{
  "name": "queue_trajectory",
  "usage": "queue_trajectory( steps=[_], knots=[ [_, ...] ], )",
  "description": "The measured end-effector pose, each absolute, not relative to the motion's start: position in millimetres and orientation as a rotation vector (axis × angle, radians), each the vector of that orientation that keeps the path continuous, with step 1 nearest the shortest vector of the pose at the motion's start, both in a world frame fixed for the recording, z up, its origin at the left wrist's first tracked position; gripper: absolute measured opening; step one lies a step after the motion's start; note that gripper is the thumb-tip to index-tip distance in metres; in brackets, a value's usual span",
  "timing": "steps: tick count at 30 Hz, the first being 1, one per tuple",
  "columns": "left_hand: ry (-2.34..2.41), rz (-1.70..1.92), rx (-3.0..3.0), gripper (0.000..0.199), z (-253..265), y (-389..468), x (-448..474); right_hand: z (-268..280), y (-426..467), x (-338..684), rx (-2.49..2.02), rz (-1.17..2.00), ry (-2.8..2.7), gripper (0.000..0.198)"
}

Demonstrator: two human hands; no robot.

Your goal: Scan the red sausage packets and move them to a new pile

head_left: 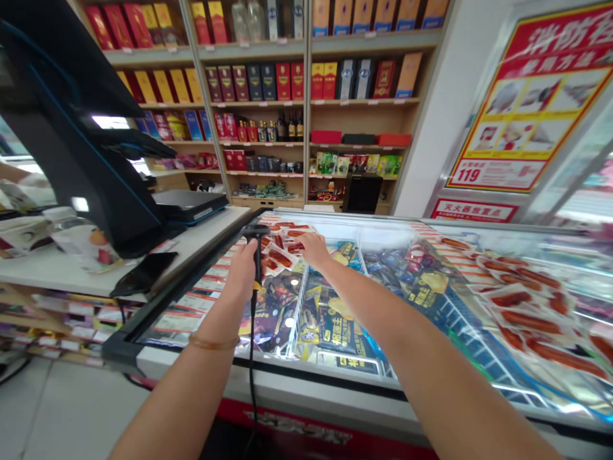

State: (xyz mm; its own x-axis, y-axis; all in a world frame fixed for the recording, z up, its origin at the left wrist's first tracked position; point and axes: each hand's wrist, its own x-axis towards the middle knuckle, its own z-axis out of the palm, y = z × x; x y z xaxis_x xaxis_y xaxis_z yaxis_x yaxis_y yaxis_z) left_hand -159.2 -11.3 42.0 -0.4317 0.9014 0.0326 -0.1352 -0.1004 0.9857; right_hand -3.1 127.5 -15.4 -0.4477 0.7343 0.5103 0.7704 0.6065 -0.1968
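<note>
My left hand (pixel 242 268) is wrapped round the handle of a black barcode scanner (pixel 257 237), whose cable hangs down in front of the chest freezer. A pile of vacuum-packed sausages (pixel 278 257) lies on the freezer's glass lid, just beyond the scanner. At the right side of that pile, my right hand (pixel 313 249) has its fingers bent onto a sausage pack (pixel 297 234); the fingertips are partly hidden. More sausage packs (pixel 531 306) are spread on the right part of the lid.
Bagged frozen goods (pixel 335 326) show through the freezer glass. On the left counter (pixel 191 239) stand a black checkout terminal (pixel 90 153), a scale (pixel 191 203) and a phone (pixel 146 273). Shelves of boxes and bottles (pixel 256 89) line the back wall. A fire-safety poster (pixel 531 108) hangs at right.
</note>
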Motion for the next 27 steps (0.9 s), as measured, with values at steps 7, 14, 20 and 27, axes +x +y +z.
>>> queue_trajectory(
  steps=[7, 14, 20, 27],
  knots=[
    [1.246, 1.556, 0.96, 0.035, 37.5, -5.1, -128.3, -29.7, 121.4, 12.9, -1.259, -0.077, -2.125, 0.05],
    [1.138, 1.426, 0.925, 0.033, 36.3, 3.9, -51.7, -29.0, 92.8, 123.4, -1.41, -0.174, -2.109, 0.045],
    [1.056, 1.29, 1.025, 0.034, 24.5, 8.2, 10.6, -4.9, 61.1, 277.2, -1.717, -0.167, -2.133, 0.028],
    [1.009, 1.195, 1.211, 0.037, -8.2, 0.2, 31.8, 19.3, 27.2, 433.2, -2.069, -0.092, -2.183, 0.029]
  ],
)
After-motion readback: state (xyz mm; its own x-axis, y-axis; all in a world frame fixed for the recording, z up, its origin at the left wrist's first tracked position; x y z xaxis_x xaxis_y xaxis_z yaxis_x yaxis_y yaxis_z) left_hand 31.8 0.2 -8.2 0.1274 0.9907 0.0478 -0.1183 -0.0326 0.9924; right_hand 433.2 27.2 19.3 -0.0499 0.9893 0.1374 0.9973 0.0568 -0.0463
